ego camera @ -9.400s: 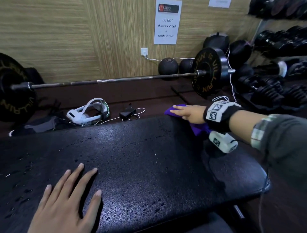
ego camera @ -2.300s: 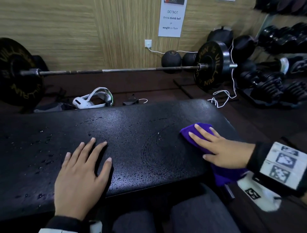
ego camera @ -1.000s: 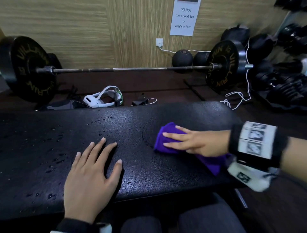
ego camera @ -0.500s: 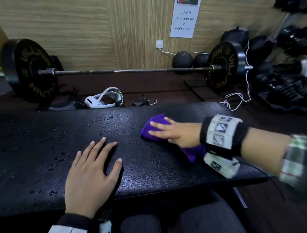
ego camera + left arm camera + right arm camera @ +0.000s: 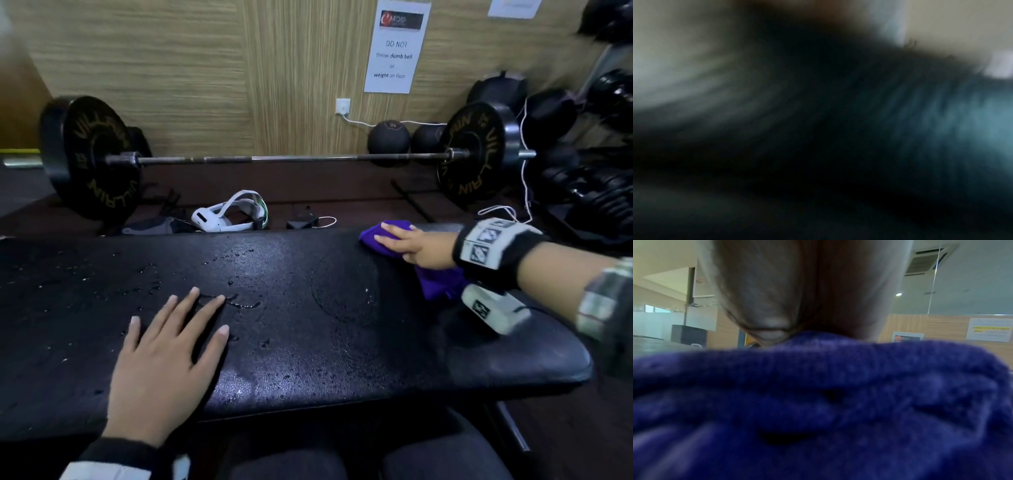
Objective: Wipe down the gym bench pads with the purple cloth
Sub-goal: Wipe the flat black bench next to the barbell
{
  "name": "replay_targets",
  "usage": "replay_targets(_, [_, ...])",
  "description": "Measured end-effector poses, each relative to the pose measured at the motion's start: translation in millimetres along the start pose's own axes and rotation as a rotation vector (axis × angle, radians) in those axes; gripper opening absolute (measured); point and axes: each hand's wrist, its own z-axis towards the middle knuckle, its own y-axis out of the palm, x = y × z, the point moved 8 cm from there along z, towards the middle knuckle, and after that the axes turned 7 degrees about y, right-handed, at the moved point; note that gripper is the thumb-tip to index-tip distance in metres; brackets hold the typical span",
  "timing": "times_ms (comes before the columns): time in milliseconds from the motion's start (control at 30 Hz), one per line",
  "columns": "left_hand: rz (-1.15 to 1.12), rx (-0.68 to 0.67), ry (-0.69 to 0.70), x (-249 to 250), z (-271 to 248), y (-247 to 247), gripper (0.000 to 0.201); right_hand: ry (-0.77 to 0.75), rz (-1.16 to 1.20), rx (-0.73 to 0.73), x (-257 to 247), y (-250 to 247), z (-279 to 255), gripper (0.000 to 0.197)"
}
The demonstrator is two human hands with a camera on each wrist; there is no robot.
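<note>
The black bench pad (image 5: 308,325) spans the head view, dotted with water drops on its left and middle. At its far right edge lies the purple cloth (image 5: 436,284), bunched, with my right hand (image 5: 411,245) pressing on it, fingers straight and pointing left. In the right wrist view the cloth (image 5: 818,410) fills the lower frame under the palm (image 5: 797,288). My left hand (image 5: 164,359) lies flat on the pad's near left part, fingers spread. The left wrist view is dark and blurred.
Behind the bench a loaded barbell (image 5: 274,158) lies along the wood-panel wall. A white headset (image 5: 229,214) and a black charger (image 5: 303,222) sit on the floor. Dumbbells (image 5: 603,202) and black balls (image 5: 388,138) crowd the right. My knees (image 5: 359,459) are under the pad's near edge.
My right hand has slid the cloth away from me and to the right, up to the pad's far edge. The left hand stays flat in place.
</note>
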Motion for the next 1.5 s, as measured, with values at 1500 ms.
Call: replay_targets(1500, [0.019,0.053,-0.04,3,-4,-3,0.055,-0.173,-0.147,0.022,-101,-37,51,0.069])
